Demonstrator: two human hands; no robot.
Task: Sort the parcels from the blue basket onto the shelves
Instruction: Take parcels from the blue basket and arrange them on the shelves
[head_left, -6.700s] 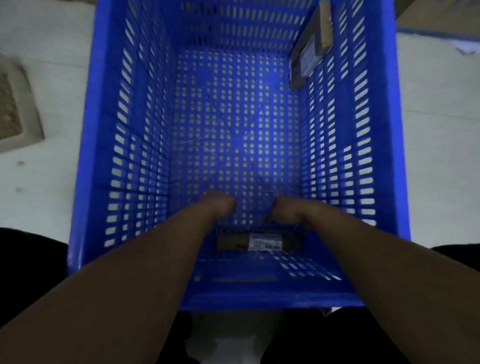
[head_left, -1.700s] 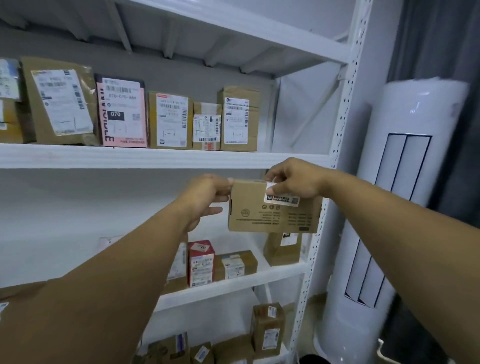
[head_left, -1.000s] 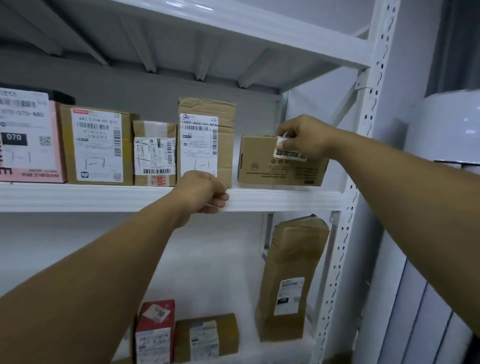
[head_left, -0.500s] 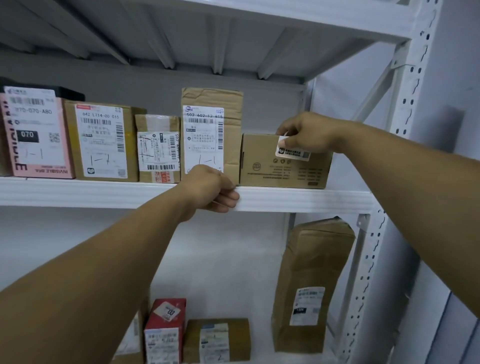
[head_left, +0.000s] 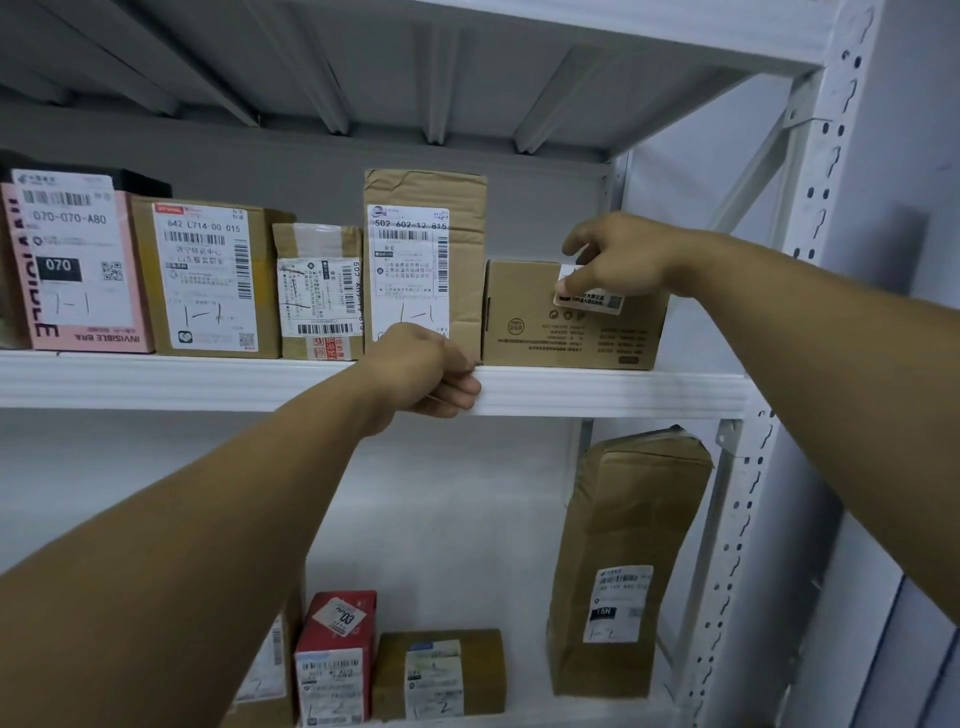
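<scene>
The small brown carton (head_left: 545, 332) stands on the upper shelf (head_left: 623, 395) at the right end of the row. Its left face is just beside the tall taped parcel (head_left: 426, 197), and its long axis runs along the shelf from left to right. The right hand (head_left: 618, 260) sits at the carton's top front edge with its fingers spread and loose. Only the thumb tip rests on the white label (head_left: 597, 301), so it has no real hold on the box. The carton lies directly under and just ahead of that hand, which makes the right hand much the nearer of the two. The left hand (head_left: 421, 374) is lower and to the left, its fingers curled round the front lip of the upper shelf below the tall parcel, apart from the carton. The carton looks settled, square to the shelf front and clear of the rack upright (head_left: 810, 260). The move ahead is probably a plain pull of the right hand back toward the body. The blue basket is out of view, so fetching another parcel would mean turning away from the rack.
</scene>
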